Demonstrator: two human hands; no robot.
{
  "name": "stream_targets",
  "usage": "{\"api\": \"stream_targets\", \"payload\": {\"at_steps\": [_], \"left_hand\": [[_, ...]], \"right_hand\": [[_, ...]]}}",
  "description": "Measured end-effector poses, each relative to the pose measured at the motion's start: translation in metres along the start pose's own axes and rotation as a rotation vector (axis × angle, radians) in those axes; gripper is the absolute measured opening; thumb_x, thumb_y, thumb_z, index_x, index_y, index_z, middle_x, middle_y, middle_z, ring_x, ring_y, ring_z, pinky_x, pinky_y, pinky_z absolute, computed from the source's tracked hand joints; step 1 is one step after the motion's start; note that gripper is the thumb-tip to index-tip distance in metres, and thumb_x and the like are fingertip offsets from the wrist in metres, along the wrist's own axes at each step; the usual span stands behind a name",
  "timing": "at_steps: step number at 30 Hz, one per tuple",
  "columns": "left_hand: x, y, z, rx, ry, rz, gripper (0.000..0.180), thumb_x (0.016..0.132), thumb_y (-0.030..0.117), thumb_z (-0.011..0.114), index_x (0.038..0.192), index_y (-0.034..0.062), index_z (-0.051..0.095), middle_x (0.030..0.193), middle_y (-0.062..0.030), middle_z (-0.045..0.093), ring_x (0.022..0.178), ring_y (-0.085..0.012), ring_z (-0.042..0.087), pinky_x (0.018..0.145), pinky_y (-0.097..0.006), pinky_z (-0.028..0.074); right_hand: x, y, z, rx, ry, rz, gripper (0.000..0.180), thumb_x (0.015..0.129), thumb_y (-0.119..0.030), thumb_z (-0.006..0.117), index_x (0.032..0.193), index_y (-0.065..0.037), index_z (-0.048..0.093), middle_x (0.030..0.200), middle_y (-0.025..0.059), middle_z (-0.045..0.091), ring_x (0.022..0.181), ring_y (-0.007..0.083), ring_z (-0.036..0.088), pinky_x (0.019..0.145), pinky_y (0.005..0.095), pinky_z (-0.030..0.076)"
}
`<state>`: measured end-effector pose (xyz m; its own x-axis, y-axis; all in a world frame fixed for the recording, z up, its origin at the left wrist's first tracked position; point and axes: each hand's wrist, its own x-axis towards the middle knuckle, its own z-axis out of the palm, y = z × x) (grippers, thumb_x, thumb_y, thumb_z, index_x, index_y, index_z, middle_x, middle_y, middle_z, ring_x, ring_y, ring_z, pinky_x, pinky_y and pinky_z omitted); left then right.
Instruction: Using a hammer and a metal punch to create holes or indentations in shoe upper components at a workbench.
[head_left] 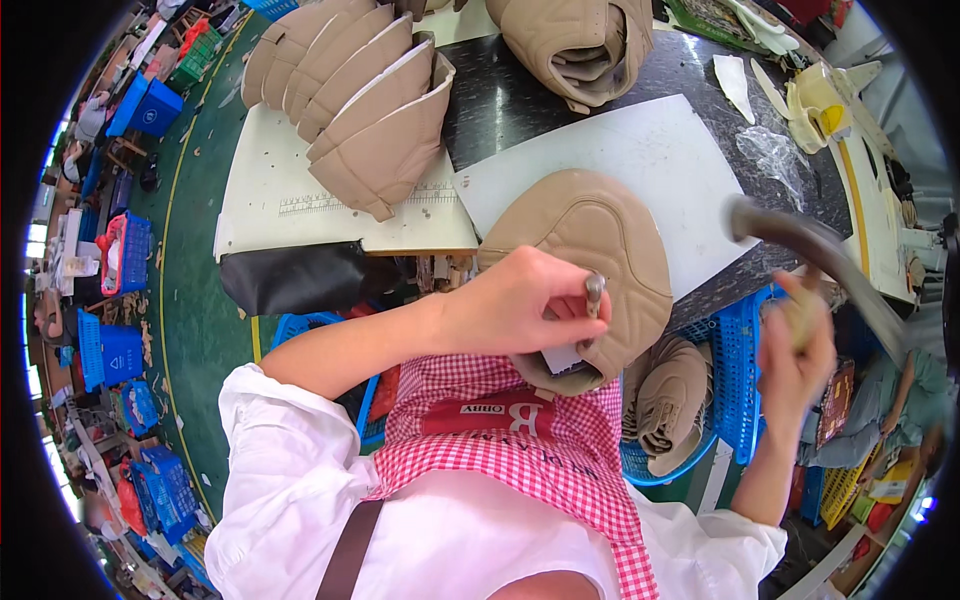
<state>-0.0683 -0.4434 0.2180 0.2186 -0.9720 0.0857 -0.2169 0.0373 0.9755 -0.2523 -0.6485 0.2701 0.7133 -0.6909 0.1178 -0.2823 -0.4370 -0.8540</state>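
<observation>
My left hand [535, 300] is closed around a short metal rod like a hand punch [595, 287], its rounded top standing out above the fingers. Under that hand lies a beige quilted shoe upper [615, 230], on a white board, with its near end hanging over the table edge. A small pale patch shows by my fingertips; what the rod's lower end touches is hidden. Off to the right, my right hand [797, 345] grips a hammer [815, 245], raised apart from the rod. Its long, curved dark metal head is smeared by motion.
A row of nested beige uppers [375, 125] stands at the back left on a white board with a ruler scale. Another bundle [580, 45] sits at the back. Blue baskets [740, 375] stand below the table edge, one holding uppers. Clear plastic [775, 155] lies at right.
</observation>
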Motion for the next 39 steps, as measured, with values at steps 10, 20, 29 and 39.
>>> {"api": "stream_targets", "payload": {"at_steps": [10, 20, 29, 39], "left_hand": [[0.0, -0.008, 0.001, 0.198, -0.01, 0.09, 0.016, 0.081, 0.008, 0.062, 0.095, 0.0009, 0.058, 0.085, -0.0056, 0.064, 0.071, -0.0104, 0.062, 0.06, -0.024, 0.05], [0.015, 0.001, 0.013, 0.491, 0.019, 0.329, 0.009, 0.079, 0.007, 0.064, 0.085, 0.0021, 0.06, 0.078, -0.005, 0.063, 0.068, -0.0132, 0.063, 0.058, -0.024, 0.049], [0.007, -0.011, 0.003, -0.348, 0.172, -0.123, 0.011, 0.085, 0.009, 0.06, 0.089, -0.0016, 0.061, 0.083, -0.0034, 0.063, 0.075, -0.0082, 0.059, 0.062, -0.023, 0.05], [0.013, -0.012, 0.0, 0.159, 0.136, 0.044, 0.014, 0.083, 0.011, 0.062, 0.093, 0.0008, 0.06, 0.079, -0.004, 0.063, 0.069, -0.01, 0.06, 0.061, -0.026, 0.049]], "right_hand": [[-0.054, -0.039, -0.018, -0.472, -0.406, -0.024, 0.026, 0.082, -0.018, 0.056, 0.097, 0.003, 0.061, 0.087, 0.0135, 0.062, 0.088, 0.0251, 0.059, 0.085, 0.0324, 0.041], [-0.061, -0.053, -0.032, -0.004, -0.104, -0.07, 0.015, 0.081, -0.014, 0.057, 0.09, -0.002, 0.054, 0.067, 0.0018, 0.048, 0.062, 0.0124, 0.05, 0.055, 0.0238, 0.038], [-0.047, -0.001, -0.028, -0.27, -0.152, -0.144, 0.019, 0.082, -0.022, 0.057, 0.084, -0.003, 0.055, 0.061, 0.002, 0.048, 0.052, 0.0081, 0.042, 0.049, 0.0221, 0.033], [-0.034, -0.025, -0.01, -0.356, -0.347, -0.155, 0.024, 0.079, -0.021, 0.065, 0.096, -0.005, 0.062, 0.09, 0.0094, 0.059, 0.078, 0.0241, 0.056, 0.071, 0.031, 0.043]]}}
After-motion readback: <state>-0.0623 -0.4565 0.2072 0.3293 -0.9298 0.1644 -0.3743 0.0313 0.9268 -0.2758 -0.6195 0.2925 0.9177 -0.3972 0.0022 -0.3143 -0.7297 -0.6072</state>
